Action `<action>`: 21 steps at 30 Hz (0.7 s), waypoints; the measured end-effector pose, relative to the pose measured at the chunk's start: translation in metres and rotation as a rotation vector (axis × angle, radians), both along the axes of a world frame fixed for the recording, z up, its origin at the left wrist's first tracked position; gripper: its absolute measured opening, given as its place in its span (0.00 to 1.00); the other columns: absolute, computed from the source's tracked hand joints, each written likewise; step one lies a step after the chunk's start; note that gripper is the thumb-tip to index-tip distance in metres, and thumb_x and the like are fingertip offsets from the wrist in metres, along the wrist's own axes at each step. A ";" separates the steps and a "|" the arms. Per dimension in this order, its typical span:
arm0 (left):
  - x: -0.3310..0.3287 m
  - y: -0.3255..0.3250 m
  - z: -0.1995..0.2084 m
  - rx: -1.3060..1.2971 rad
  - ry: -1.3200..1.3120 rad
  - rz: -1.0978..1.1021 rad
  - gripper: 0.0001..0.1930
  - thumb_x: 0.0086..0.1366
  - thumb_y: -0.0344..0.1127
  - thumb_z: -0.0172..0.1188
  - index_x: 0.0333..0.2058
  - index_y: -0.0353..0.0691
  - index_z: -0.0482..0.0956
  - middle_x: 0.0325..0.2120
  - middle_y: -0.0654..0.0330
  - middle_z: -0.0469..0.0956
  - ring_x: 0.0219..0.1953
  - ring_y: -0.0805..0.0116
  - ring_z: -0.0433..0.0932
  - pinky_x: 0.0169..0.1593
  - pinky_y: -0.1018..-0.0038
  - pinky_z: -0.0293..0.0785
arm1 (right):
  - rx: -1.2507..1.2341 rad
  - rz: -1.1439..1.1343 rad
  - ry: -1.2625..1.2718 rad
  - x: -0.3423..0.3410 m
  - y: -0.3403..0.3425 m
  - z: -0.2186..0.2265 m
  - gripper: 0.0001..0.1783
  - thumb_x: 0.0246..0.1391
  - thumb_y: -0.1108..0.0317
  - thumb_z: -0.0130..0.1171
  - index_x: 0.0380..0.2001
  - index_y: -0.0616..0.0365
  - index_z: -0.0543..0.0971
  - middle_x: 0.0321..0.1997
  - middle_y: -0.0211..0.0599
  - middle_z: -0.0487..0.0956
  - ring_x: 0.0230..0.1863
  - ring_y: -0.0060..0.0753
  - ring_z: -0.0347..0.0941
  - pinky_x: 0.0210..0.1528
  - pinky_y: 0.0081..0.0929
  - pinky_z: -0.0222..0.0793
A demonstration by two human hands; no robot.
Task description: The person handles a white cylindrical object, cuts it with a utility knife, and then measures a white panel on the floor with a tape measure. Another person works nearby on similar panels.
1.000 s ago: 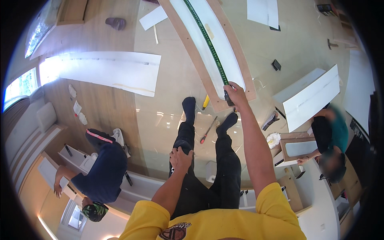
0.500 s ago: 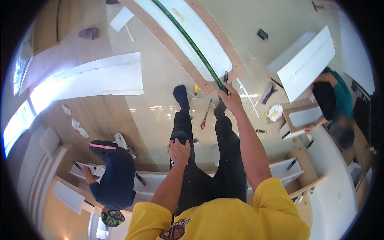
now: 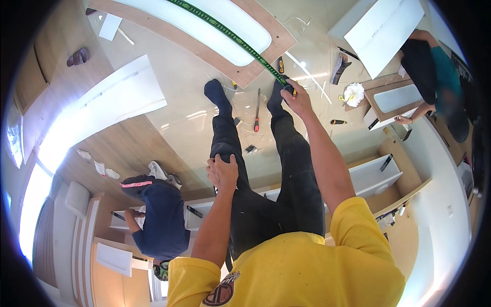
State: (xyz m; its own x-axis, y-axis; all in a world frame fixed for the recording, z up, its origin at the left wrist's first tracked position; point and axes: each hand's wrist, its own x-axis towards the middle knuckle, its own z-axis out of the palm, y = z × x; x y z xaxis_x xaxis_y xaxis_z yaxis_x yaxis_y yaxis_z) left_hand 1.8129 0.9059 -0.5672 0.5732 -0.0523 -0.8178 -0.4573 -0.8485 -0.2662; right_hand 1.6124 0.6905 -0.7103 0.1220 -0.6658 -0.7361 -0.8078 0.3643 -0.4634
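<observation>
My right hand [image 3: 298, 100] is wrapped around the dark case of a tape measure [image 3: 289, 91], out in front of my right foot. Its green tape [image 3: 232, 36] runs from there toward the upper left, lying across a wood-framed panel [image 3: 244, 82] with a white inset; the tape's far end is outside the picture. My left hand [image 3: 223, 174] lies over my left knee, fingers spread on the dark trousers and holding nothing. Between my feet a long screwdriver [image 3: 257, 120] with a red and black handle lies on the floor.
A yellow-black tool [image 3: 281, 65] lies beside the panel, another handled tool [image 3: 338, 122] farther right. One person [image 3: 161, 217] works at left by low cabinets; another [image 3: 445, 77] at right sits by a white board [image 3: 383, 38] and a drawer-like piece [image 3: 394, 100]. A white sheet [image 3: 128, 84] lies left.
The view has shifted, so the panel sits higher and farther left. My right hand holds the tape case farther from the panel's edge, with more tape showing between. My left hand stays on the knee.
</observation>
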 end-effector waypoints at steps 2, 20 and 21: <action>0.000 0.000 0.000 0.005 -0.004 -0.004 0.30 0.61 0.54 0.60 0.54 0.37 0.76 0.52 0.49 0.71 0.54 0.47 0.71 0.56 0.55 0.70 | -0.020 0.010 0.026 0.002 -0.001 0.003 0.32 0.48 0.53 0.63 0.57 0.54 0.75 0.52 0.56 0.77 0.55 0.52 0.74 0.58 0.36 0.68; -0.009 0.000 -0.002 0.024 0.003 0.011 0.30 0.61 0.53 0.59 0.55 0.38 0.75 0.54 0.50 0.70 0.56 0.49 0.70 0.57 0.56 0.68 | -0.082 0.043 0.037 0.003 -0.002 0.001 0.32 0.48 0.52 0.64 0.57 0.53 0.75 0.47 0.56 0.77 0.50 0.52 0.76 0.53 0.38 0.71; -0.010 0.000 -0.002 0.023 0.001 0.014 0.30 0.61 0.53 0.59 0.56 0.38 0.75 0.54 0.50 0.70 0.56 0.49 0.69 0.57 0.56 0.68 | -0.086 0.045 0.032 0.003 -0.002 0.001 0.32 0.48 0.53 0.64 0.57 0.53 0.75 0.48 0.56 0.77 0.50 0.52 0.76 0.53 0.37 0.71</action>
State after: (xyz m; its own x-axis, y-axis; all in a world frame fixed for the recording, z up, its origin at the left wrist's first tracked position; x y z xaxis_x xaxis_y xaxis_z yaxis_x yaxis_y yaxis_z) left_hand 1.8028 0.9064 -0.5689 0.5725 -0.0253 -0.8195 -0.4458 -0.8485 -0.2852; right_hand 1.6158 0.6888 -0.7089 0.1306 -0.7210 -0.6805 -0.8373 0.2873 -0.4651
